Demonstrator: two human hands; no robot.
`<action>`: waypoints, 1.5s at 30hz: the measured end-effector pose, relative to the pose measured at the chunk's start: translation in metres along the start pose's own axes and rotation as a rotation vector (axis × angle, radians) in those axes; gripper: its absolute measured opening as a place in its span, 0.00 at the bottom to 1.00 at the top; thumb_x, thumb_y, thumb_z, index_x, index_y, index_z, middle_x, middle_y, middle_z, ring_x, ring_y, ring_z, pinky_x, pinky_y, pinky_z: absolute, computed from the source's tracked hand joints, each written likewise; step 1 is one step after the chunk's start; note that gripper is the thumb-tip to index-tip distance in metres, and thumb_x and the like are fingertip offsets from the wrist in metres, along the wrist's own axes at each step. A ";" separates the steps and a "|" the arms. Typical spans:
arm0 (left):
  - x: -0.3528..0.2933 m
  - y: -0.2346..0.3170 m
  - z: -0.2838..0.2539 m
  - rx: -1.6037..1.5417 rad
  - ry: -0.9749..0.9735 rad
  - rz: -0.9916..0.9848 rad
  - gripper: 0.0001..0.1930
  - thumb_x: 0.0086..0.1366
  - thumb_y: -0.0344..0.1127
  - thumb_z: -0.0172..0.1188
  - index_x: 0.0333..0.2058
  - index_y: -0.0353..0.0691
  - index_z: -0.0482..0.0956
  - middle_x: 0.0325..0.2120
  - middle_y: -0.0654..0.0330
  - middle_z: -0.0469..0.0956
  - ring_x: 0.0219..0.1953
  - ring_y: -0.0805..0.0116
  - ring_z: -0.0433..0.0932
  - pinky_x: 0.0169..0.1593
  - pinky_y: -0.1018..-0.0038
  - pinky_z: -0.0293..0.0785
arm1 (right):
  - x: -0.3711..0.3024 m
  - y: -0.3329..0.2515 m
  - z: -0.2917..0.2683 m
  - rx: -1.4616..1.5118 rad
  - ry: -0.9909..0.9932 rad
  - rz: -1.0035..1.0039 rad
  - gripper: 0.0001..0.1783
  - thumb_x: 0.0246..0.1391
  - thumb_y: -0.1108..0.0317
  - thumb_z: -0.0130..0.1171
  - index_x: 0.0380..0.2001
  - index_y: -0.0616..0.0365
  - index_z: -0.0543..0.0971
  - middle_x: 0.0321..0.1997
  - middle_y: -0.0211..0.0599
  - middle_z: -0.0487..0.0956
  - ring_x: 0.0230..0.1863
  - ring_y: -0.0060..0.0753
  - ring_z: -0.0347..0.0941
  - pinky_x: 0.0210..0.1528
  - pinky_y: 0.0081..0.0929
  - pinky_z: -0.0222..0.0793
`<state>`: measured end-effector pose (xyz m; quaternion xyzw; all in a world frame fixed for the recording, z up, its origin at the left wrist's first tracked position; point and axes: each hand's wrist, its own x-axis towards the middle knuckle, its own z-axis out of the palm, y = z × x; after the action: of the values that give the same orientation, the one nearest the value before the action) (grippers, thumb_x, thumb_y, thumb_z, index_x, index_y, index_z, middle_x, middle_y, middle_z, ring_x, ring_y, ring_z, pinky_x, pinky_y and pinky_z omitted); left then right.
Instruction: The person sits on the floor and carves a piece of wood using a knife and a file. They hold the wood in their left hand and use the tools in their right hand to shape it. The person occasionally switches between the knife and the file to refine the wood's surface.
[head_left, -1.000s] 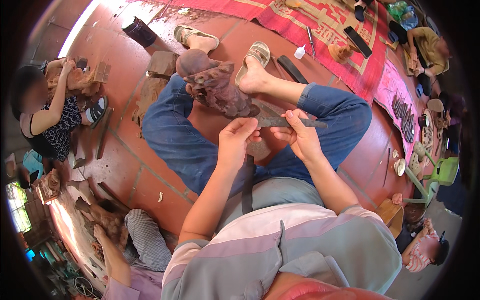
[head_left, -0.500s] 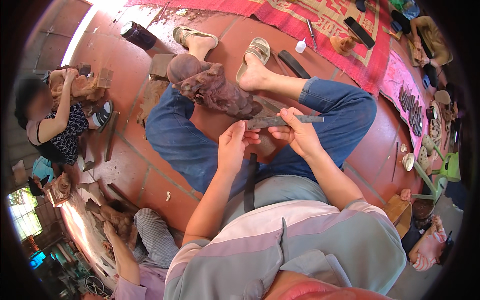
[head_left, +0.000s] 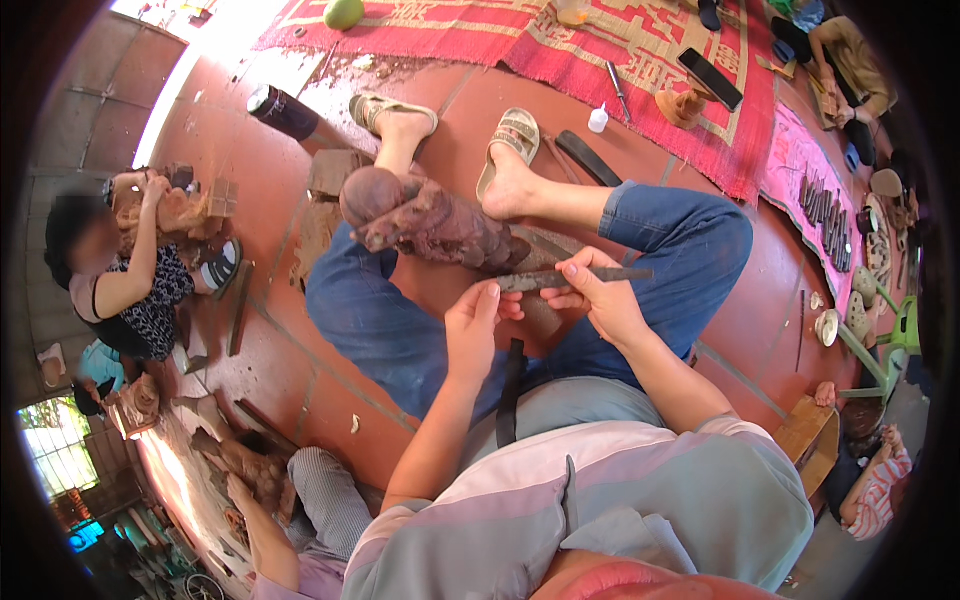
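Note:
A thin dark carving chisel (head_left: 533,282), a long flat bar, lies nearly level across my lap between both hands. My left hand (head_left: 473,328) pinches its left end with thumb and fingers. Around its middle, my right hand (head_left: 606,303) is closed, with the narrow grey tip sticking out to the right. Just beyond the hands, a reddish-brown wood carving (head_left: 440,225) with a smooth round head leans between my legs, its lower end close to the chisel. A black strap (head_left: 510,390) runs down over my waist.
A dark mallet-like bar (head_left: 588,157) and a white bottle (head_left: 598,121) lie past my right foot. A phone (head_left: 711,79) rests by a small carving on the red mat (head_left: 560,75). Several tools lie on a pink cloth (head_left: 785,150). Co-workers sit at left and right.
The view has shifted slightly, so the scene sits a little lower. Both hands keep hold of the chisel, which has tilted little.

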<state>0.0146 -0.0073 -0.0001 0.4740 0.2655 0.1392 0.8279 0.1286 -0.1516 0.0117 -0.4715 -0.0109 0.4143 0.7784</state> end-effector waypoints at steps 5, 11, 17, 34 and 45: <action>0.004 -0.008 -0.005 -0.218 -0.060 0.055 0.16 0.68 0.37 0.45 0.42 0.27 0.71 0.32 0.53 0.75 0.33 0.67 0.74 0.40 0.70 0.74 | 0.004 -0.002 -0.003 0.019 -0.043 0.037 0.09 0.55 0.68 0.56 0.34 0.63 0.71 0.35 0.39 0.75 0.36 0.33 0.77 0.36 0.25 0.77; 0.014 -0.007 0.012 -0.530 -0.181 -0.097 0.13 0.65 0.35 0.52 0.46 0.40 0.73 0.47 0.56 0.73 0.48 0.64 0.72 0.54 0.66 0.67 | 0.018 -0.016 -0.013 -0.061 -0.260 0.106 0.08 0.53 0.71 0.58 0.36 0.61 0.73 0.36 0.37 0.77 0.39 0.26 0.75 0.41 0.21 0.73; 0.027 0.002 -0.001 -0.766 -0.178 -0.130 0.10 0.64 0.33 0.52 0.44 0.44 0.74 0.42 0.60 0.76 0.47 0.63 0.73 0.56 0.63 0.64 | 0.112 -0.122 -0.086 -1.211 -0.435 -0.498 0.13 0.45 0.78 0.54 0.37 0.56 0.78 0.36 0.41 0.78 0.38 0.34 0.75 0.42 0.29 0.70; 0.025 0.027 0.010 -0.441 0.224 -0.093 0.08 0.67 0.37 0.47 0.36 0.40 0.71 0.29 0.58 0.72 0.30 0.64 0.72 0.36 0.69 0.69 | 0.368 -0.112 -0.283 -2.200 0.177 -0.642 0.09 0.49 0.70 0.49 0.35 0.50 0.75 0.57 0.37 0.63 0.56 0.43 0.60 0.51 0.38 0.65; 0.034 0.033 0.042 -0.071 0.184 -0.169 0.12 0.69 0.38 0.43 0.45 0.38 0.68 0.31 0.58 0.73 0.31 0.67 0.71 0.38 0.70 0.69 | 0.361 -0.161 -0.215 -1.558 0.192 -0.946 0.09 0.54 0.68 0.49 0.37 0.58 0.74 0.36 0.42 0.74 0.41 0.45 0.69 0.42 0.37 0.66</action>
<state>0.0667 -0.0040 0.0348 0.4055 0.3741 0.1214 0.8252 0.5553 -0.1053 -0.1230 -0.8419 -0.4146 -0.1130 0.3264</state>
